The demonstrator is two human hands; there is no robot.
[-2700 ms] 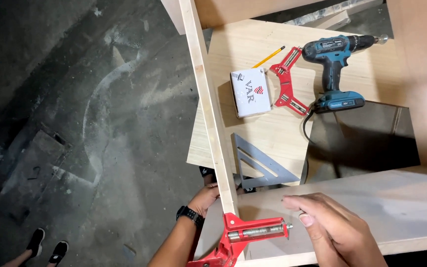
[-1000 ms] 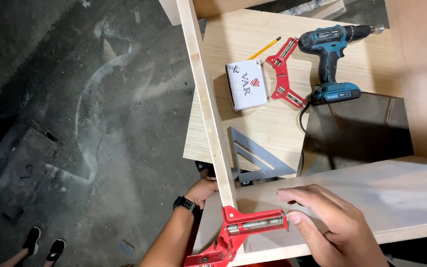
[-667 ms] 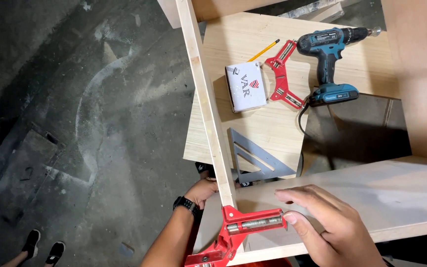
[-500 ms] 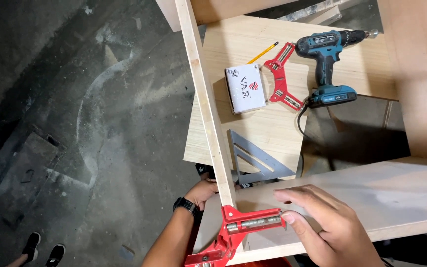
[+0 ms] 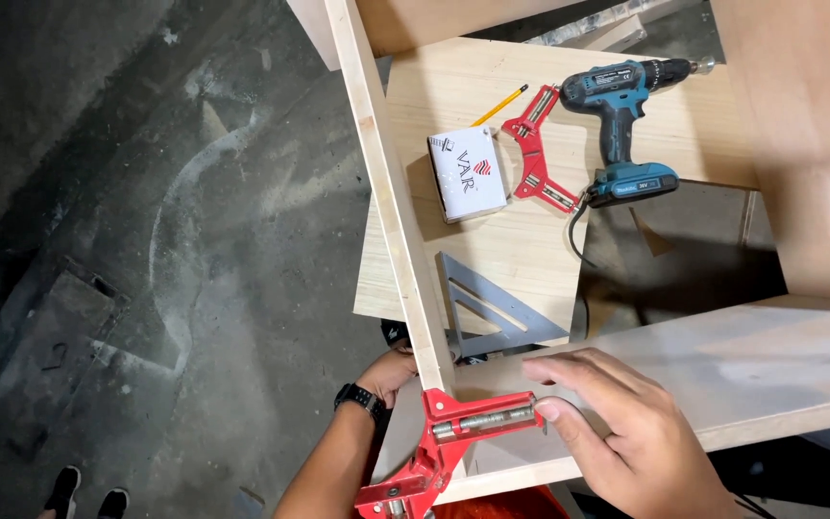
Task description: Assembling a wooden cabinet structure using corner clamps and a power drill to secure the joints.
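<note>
Right hand [image 5: 617,432] nearer red corner clamp [image 5: 453,437]

We see a plywood sheet [image 5: 521,259] carrying a blue drill [image 5: 626,125], white box [image 5: 468,173], red corner clamp [image 5: 535,159], pencil [image 5: 501,104] and, apparently, a grey square [image 5: 492,312].

Two red corner clamps [image 5: 444,442] show: one sits at the joint of the two upright plywood boards [image 5: 391,192], the other [image 5: 535,163] lies on the flat plywood sheet [image 5: 521,259] beyond that joint. On that same sheet lie one white box [image 5: 468,173], one yellow pencil [image 5: 501,104], one blue cordless drill [image 5: 626,125] and one grey metal triangle square [image 5: 492,312], the last nearest the joint. Two hands are in view, one left [image 5: 391,370] and one right [image 5: 617,432], either side of the joint. One black wristwatch [image 5: 359,399] sits on the left wrist. Two dark shoes [image 5: 88,490] stand on the floor, well left of the joint.
</note>
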